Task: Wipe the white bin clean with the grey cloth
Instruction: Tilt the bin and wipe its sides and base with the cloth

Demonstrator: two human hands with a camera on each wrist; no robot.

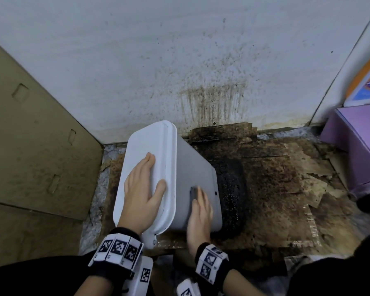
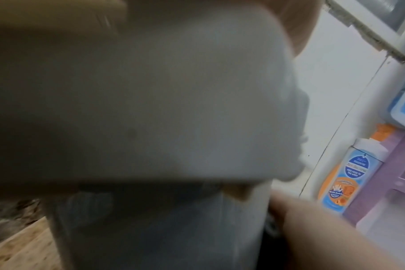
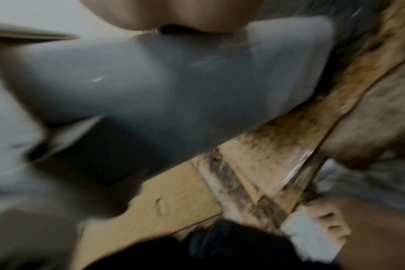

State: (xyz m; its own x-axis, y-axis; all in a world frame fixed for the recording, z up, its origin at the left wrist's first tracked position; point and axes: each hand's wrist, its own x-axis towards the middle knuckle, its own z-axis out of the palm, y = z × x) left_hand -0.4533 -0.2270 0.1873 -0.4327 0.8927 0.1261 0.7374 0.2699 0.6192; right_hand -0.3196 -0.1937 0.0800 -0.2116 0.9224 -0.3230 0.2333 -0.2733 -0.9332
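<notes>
Both hands on white bin [image 1: 192, 167], smooth plastic, rounded corners, lid closed, contents hidden; it stands tilted on stained cardboard [image 1: 276, 189] on floor by spattered wall [image 1: 179, 60]. Left hand [image 1: 141, 193] flat on lid [image 1: 145, 146], fingers straight, spread. Right hand [image 1: 199, 212] presses dark grey cloth [image 1: 193, 193] against bin's side, fingers straight, together.

Blurred white bin [image 3: 136, 95] side over stained cardboard [image 3: 278, 146] (floor)
</notes>
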